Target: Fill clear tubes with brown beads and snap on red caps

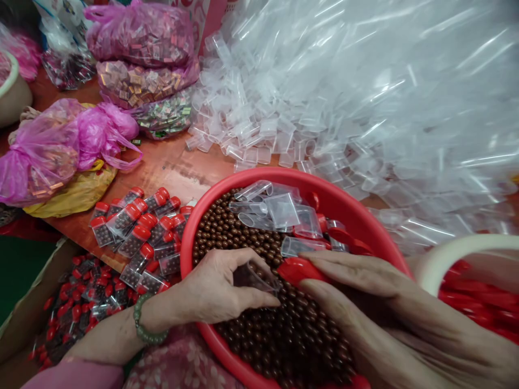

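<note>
Over a red basin (187, 254) of brown balls (300, 329), my left hand (219, 289) holds a clear plastic container (253, 276) between thumb and fingers, its open end toward the right. Some brown balls show inside it. My right hand (365, 302) pinches a red cap (300, 270) close to the container's mouth; a small gap seems to separate them. Several clear containers (284, 209) lie on the balls at the back of the basin, with more red caps (351, 237) beside them at its right side. A green bead bracelet circles my left wrist.
Filled red-capped containers (135, 240) lie on the table (174, 162) left of the basin, and more fill a cardboard box (30, 292) below. Clear containers (344, 97) are heaped behind. Pink bags (141, 38) stand back left. A white tub (454, 251) of red caps sits right.
</note>
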`<state>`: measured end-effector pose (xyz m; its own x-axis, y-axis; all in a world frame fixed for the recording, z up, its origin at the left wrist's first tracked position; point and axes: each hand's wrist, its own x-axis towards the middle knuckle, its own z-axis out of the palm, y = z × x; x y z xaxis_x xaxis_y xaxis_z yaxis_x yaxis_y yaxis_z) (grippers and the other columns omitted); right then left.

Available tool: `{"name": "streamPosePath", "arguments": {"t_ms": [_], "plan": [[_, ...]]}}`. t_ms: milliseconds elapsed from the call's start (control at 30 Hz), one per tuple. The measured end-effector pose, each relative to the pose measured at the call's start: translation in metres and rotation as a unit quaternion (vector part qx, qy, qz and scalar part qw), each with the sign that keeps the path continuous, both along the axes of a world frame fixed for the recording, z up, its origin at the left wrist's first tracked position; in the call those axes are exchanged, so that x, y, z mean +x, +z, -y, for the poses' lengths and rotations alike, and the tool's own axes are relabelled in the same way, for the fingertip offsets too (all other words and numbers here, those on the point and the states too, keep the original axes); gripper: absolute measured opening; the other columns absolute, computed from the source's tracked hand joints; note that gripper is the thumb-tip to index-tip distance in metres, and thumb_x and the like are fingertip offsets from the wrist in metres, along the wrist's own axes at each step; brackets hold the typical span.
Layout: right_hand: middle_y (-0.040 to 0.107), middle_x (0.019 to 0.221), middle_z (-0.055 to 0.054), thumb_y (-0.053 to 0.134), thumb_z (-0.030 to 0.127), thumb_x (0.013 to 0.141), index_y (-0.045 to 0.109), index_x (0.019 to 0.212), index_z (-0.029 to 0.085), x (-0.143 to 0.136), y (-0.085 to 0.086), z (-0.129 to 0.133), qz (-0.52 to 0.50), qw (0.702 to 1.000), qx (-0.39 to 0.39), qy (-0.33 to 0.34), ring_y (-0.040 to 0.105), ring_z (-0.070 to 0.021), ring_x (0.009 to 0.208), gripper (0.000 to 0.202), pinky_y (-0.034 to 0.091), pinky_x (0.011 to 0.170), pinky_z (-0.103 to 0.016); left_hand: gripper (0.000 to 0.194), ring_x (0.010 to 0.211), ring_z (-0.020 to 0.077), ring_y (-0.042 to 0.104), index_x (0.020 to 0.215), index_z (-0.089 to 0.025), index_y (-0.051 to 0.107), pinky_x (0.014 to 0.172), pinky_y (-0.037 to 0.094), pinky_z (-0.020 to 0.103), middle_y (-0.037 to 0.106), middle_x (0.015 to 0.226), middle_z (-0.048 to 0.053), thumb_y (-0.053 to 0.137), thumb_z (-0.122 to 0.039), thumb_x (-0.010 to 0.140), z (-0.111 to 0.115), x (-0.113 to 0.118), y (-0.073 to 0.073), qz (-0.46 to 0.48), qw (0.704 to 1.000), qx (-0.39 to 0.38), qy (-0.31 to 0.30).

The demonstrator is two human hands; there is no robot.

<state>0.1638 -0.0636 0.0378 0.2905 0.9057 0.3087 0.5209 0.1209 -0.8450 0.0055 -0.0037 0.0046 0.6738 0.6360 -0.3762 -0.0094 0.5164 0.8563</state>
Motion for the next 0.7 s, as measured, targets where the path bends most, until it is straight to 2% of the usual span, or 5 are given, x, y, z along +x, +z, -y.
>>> {"name": "streamPosePath", "arguments": {"t_ms": [167,333,467,567,700], "plan": [[0.074,0.095,-0.003,0.072,0.007,0.080,0.070,0.100,0.026,-0.018,-0.005,0.001,0.061,0.996,0.035,0.054,0.072,-0.0187,0.079,0.028,0.063,0.069,-0.033,0.032,0.064,0.0078,0.043,0.070,-0.015,0.057,0.065,0.039,0.020,0.050,0.068,-0.006,0.085,-0.029,0.065,0.000,0.002,0.001,0.073,0.996,-0.031,0.032],[0.072,0.092,-0.004,0.073,0.005,0.078,0.067,0.096,0.023,-0.024,-0.016,-0.001,0.072,0.994,0.066,0.041,0.072,-0.0186,0.080,0.026,0.062,0.067,-0.033,0.018,0.072,0.0095,0.047,0.077,-0.015,0.059,0.070,0.042,0.020,0.055,0.077,-0.003,0.076,-0.019,0.073,0.000,-0.001,0.002,0.054,0.998,0.033,0.012],[0.073,0.093,-0.003,0.072,0.004,0.078,0.067,0.099,0.025,-0.026,-0.020,-0.001,0.090,0.992,0.075,0.036,0.072,-0.0192,0.079,0.030,0.062,0.067,-0.033,0.012,0.067,0.0090,0.044,0.078,-0.015,0.059,0.064,0.041,0.020,0.052,0.071,-0.005,0.070,-0.013,0.074,0.001,-0.004,0.000,0.010,0.996,0.093,0.003],[0.071,0.101,-0.007,0.074,0.014,0.081,0.062,0.113,0.025,-0.021,-0.021,-0.001,0.157,0.982,0.074,0.078,0.072,-0.0217,0.086,0.036,0.062,0.070,-0.034,0.021,0.068,0.0095,0.047,0.080,-0.015,0.060,0.065,0.042,0.020,0.055,0.074,-0.003,0.078,-0.022,0.072,0.001,-0.002,-0.001,0.053,0.998,0.015,0.025],[0.067,0.112,-0.014,0.070,0.043,0.085,0.047,0.135,0.020,-0.011,-0.025,-0.006,0.272,0.947,0.073,0.153,0.069,-0.0279,0.098,0.060,0.061,0.076,-0.040,0.033,0.062,0.0074,0.049,0.081,-0.015,0.060,0.060,0.042,0.019,0.056,0.070,-0.004,0.084,-0.031,0.067,-0.002,0.000,-0.002,0.109,0.989,-0.095,0.018]]}}
